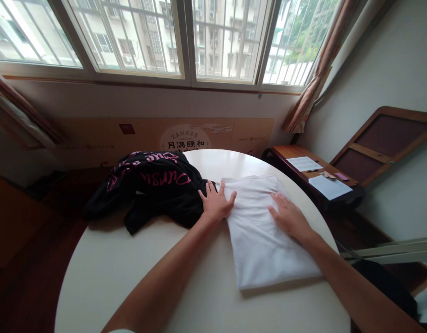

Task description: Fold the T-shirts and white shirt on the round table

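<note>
A person's left hand (216, 202) and right hand (290, 217) rest palm down at a round white table (128, 263), neither closed around anything. Both are open, fingers spread. A folded white cloth (265, 240) lies toward the table's right edge, its far end close to the far rim. The right hand presses flat on the cloth's upper right area. The left hand sits at the cloth's left edge, its thumb (232, 197) on the white fabric and its fingers (210, 189) just against a crumpled black garment (158, 189) with pink lettering.

That garment lies in a heap along the table's far left edge, partly hanging over the rim. Beyond the table's right edge stands a low wooden desk (289, 151) bearing two sheets of paper (329, 187), a pen and small items. A wooden frame (383, 143) leans against the wall behind it. Barred windows (227, 41) and a tied curtain (312, 88) run along the far wall, above a printed tan panel (186, 138).
</note>
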Available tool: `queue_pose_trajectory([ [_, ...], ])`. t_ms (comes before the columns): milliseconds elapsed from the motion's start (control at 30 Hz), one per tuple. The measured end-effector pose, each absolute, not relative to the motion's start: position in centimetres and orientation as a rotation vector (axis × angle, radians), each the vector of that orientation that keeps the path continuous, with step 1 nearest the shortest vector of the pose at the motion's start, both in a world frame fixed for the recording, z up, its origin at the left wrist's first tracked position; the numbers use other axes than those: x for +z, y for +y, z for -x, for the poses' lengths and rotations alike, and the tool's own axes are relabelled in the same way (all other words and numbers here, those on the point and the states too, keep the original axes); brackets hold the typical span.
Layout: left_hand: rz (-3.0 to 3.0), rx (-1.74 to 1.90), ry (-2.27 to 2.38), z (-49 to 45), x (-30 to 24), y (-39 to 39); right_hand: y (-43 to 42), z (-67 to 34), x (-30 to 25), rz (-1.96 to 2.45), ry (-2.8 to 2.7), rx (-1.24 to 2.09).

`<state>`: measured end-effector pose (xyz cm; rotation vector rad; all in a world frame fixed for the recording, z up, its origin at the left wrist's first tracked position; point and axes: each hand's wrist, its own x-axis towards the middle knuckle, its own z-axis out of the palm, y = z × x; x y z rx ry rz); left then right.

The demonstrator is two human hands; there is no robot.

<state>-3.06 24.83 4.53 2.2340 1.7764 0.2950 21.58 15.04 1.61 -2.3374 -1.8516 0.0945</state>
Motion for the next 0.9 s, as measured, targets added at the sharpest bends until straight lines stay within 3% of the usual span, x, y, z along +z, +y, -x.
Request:
queue_pose_trajectory([
  [200,-2.429,0.426,1.735,3.4,4.4,24.1,19.8,-19.9,2.9,2.3,-1.914,0.121],
  [400,-2.746,0.33,0.962,4.0,3.4,23.2,22.3,-18.1,1.6,2.292,-1.976,0.193],
  [900,-2.642,0.348,1.035,4.3,3.3,22.3,22.1,-22.2,1.2,2.493,-1.634,0.188],
])
